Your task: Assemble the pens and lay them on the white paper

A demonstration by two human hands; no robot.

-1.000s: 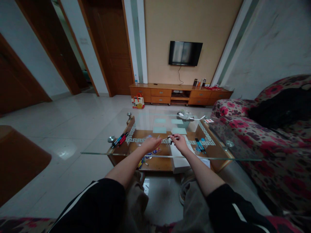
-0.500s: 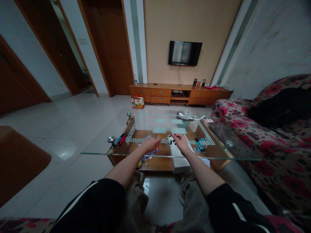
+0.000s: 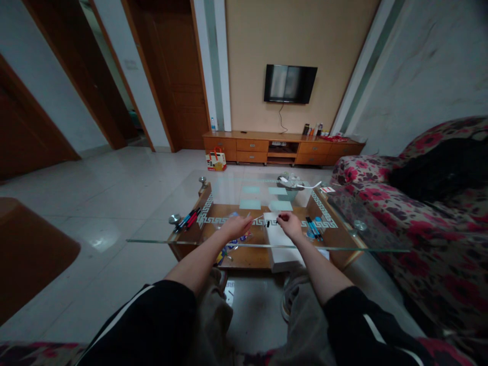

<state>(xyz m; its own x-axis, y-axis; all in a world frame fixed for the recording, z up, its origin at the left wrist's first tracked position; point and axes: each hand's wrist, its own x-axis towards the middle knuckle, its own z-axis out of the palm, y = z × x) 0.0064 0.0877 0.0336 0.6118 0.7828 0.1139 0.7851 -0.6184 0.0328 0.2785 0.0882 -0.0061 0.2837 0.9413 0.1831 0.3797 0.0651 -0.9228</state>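
Observation:
Over the middle of the glass table (image 3: pixel 152 232), my left hand (image 3: pixel 239 226) pinches a thin, light stick (image 3: pixel 258 218) that points to the right. My right hand (image 3: pixel 290 224) is closed on a small dark piece (image 3: pixel 279 217), apart from the stick's tip. Another small black piece (image 3: pixel 268 223) lies between the hands, above the white box (image 3: pixel 282 251). Blue and red pens (image 3: pixel 188 220) rest at the table's left side. More blue and black pens (image 3: pixel 314 229) are right of my right hand. Colourful packets (image 3: pixel 232 245) show below my left hand.
A basket (image 3: pixel 290 193) with crumpled plastic stands toward the table's far right, near a small red-and-white card (image 3: pixel 327 189). Round metal fittings (image 3: pixel 174 219) sit at the table's corners. A flowered sofa (image 3: pixel 438 239) is on the right.
My right hand has moved right, away from the stick's tip, with the small dark piece in its fingers. My left hand has stayed nearly still.

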